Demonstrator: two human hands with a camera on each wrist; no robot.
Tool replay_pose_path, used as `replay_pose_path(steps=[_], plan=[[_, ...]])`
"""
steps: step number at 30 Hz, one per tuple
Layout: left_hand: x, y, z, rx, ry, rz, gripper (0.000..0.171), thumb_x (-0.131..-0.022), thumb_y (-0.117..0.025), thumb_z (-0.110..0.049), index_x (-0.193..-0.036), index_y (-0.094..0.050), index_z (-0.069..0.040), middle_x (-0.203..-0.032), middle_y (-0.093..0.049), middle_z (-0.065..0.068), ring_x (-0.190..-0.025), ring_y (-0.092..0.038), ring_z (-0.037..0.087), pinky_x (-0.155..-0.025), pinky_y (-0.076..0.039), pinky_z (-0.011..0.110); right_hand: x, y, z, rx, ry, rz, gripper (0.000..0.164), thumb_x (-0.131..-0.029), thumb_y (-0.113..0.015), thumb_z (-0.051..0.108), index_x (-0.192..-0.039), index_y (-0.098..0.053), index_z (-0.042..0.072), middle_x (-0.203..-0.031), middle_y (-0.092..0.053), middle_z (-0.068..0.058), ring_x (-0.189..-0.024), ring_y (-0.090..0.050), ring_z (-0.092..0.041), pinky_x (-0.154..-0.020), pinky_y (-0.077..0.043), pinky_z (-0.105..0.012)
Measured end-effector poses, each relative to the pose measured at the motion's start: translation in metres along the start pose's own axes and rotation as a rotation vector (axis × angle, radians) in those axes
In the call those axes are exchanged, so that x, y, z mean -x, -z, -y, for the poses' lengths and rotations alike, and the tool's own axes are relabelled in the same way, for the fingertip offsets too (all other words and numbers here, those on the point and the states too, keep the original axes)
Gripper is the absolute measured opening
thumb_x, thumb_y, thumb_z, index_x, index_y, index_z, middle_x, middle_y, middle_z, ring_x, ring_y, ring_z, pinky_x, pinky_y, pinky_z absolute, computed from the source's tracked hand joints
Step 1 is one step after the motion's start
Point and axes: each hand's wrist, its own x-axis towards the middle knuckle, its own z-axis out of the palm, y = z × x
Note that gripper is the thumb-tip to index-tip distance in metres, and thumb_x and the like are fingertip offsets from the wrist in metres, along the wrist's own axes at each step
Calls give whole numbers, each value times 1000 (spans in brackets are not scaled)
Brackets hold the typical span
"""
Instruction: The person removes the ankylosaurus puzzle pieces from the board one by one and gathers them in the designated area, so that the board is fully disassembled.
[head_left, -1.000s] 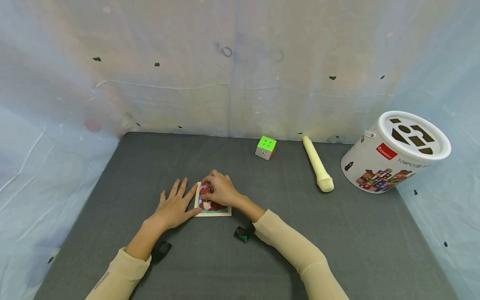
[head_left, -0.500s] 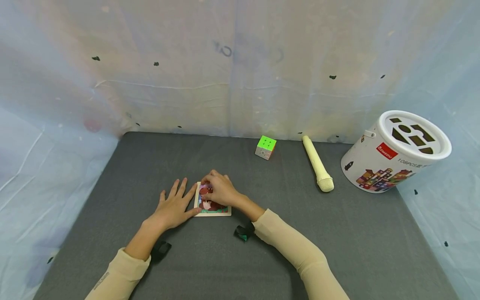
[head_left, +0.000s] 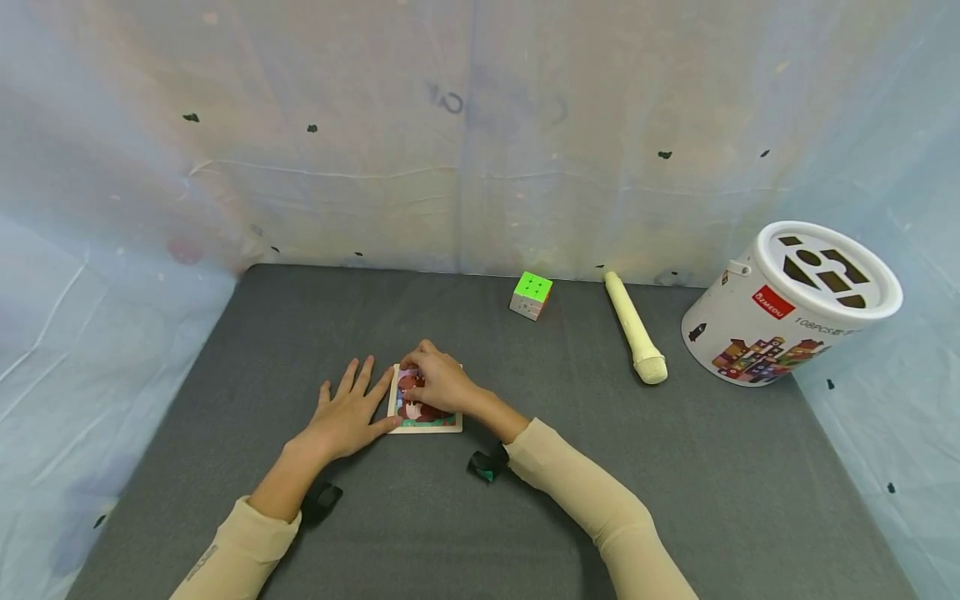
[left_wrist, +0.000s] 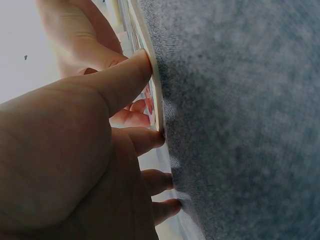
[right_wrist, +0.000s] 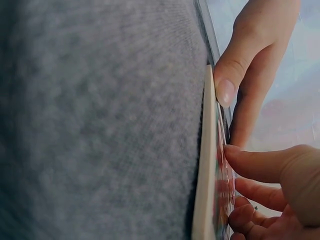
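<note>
Head view, lower centre of the frame: I see a small picture puzzle board lying flat on the grey desk, both hands on it. Left hand rests palm down just left of the board, fingers straight and spread; the left wrist view shows the thumb tip pressed against the board's pale edge. Right hand lies over the board's upper half, fingers curled with the tips bearing down on the printed face, seen edge-on in the right wrist view. Whether those fingers pinch a loose piece I cannot tell; the hand hides that spot. Both forearms wear beige sleeves. Upper right of the frame: a green-topped puzzle cube near the desk's far edge, a cream toy microphone lying just right of it, and a white lidded bucket with shape cut-outs in its lid at the far right, all well apart from the hands. Pale plastic sheeting walls the desk.
</note>
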Motion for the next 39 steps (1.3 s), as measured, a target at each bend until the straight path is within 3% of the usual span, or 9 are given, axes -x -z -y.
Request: replay_pose_path(steps=[5,12,22,30,39], plan=[[0,1,0,0,0,5,80,-98,-60,-50,-159,-27,-9,-162,-14,28,-148,-9,49,-103,-15,79,0,-1,-1,3,10,-2,41,-91,-77,21,-127,-65,5,-118,-55,-8,-96,-56,-17,-86,-45,-32],[0,1,0,11,2,6,80,-98,-59,-51,-159,-27,-10,-162,-13,28,-148,-9,49,-103,-15,79,0,-1,-1,-23,26,-38,36,-93,-74,16,-125,-66,4,-114,-58,-9,-89,-56,-16,-76,-46,-26],[-1,-1,1,30,-1,11,84,-96,-59,-54,-159,-26,-10,-162,-11,28,-148,-6,49,-104,-13,79,-2,-4,-3,-84,-17,-92,28,-93,-72,11,-121,-70,5,-107,-61,-7,-81,-55,-14,-66,-43,-23],[0,0,1,23,-3,1,82,-97,-60,-52,-159,-26,-11,-162,-13,28,-148,-9,49,-104,-14,79,-2,-4,-2,-143,-54,-102,25,-93,-73,13,-118,-71,8,-103,-61,-5,-80,-55,-12,-66,-44,-23],[0,0,0,28,3,4,83,-96,-60,-52,-159,-26,-11,-162,-12,27,-148,-7,49,-104,-14,79,-3,-5,-4,-223,-87,-126,19,-94,-71,8,-113,-70,9,-106,-63,-5,-90,-59,-17,-77,-47,-29]])
